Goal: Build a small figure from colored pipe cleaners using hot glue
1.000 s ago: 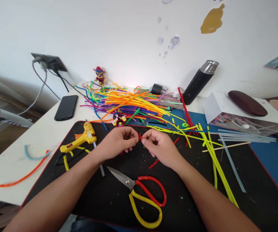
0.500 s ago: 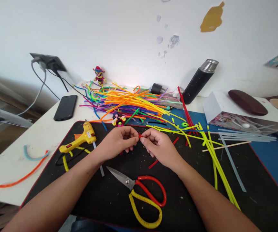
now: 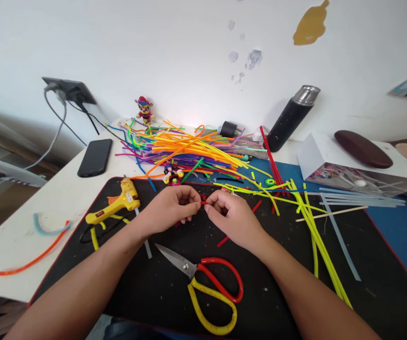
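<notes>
My left hand [image 3: 170, 208] and my right hand [image 3: 232, 216] meet over the black mat [image 3: 154, 288], fingertips pinched together on a small red pipe-cleaner piece [image 3: 202, 200]. Both hands are closed around it, and most of the piece is hidden by my fingers. A loose red pipe-cleaner bit [image 3: 223, 241] lies just under my right hand. Scissors with red and yellow handles [image 3: 208, 283] lie open-bladed on the mat below my hands.
A yellow glue gun [image 3: 114, 207] rests left of my hands. A heap of coloured pipe cleaners [image 3: 189, 146] lies behind them, with yellow-green ones [image 3: 313, 226] to the right. A phone [image 3: 95, 157], a black flask [image 3: 292, 119], a white box [image 3: 348, 170] and a small figurine [image 3: 144, 110] stand further back.
Both hands shifted very slightly while working the red piece; my fingers have closed in tighter, and less of the red piece shows.
</notes>
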`<state>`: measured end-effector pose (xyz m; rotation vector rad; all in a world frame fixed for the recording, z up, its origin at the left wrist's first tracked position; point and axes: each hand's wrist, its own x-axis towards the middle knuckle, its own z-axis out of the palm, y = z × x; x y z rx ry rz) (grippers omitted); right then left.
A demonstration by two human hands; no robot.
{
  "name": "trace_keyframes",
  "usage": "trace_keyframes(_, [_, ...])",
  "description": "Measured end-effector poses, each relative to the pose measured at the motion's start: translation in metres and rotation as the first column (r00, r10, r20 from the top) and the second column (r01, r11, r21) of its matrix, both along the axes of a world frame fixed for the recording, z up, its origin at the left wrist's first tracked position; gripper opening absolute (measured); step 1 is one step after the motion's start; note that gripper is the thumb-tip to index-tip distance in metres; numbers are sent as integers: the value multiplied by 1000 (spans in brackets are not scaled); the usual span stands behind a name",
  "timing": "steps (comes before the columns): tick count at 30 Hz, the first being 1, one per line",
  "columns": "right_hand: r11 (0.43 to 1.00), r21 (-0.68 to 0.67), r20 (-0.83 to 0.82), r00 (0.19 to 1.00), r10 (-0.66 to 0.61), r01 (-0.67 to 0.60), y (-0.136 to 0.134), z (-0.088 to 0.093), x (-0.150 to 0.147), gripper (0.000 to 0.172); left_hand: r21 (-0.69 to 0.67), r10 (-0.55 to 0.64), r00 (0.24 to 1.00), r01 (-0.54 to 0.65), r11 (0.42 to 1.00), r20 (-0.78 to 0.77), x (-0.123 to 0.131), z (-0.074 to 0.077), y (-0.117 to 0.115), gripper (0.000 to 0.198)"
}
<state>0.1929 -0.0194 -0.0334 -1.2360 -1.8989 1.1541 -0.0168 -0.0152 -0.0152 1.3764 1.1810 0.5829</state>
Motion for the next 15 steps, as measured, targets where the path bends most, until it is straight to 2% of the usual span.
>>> trace_keyframes(10, [1000, 22, 8, 1000, 10, -10, 0, 0, 2, 7, 10, 16, 1000, -16, 1000, -13, -3, -1, 1, 16])
trace_keyframes(15, [998, -57, -58, 998, -33, 29, 3, 0, 4, 11, 19, 38, 999, -39, 999, 36, -7, -1, 3, 16])
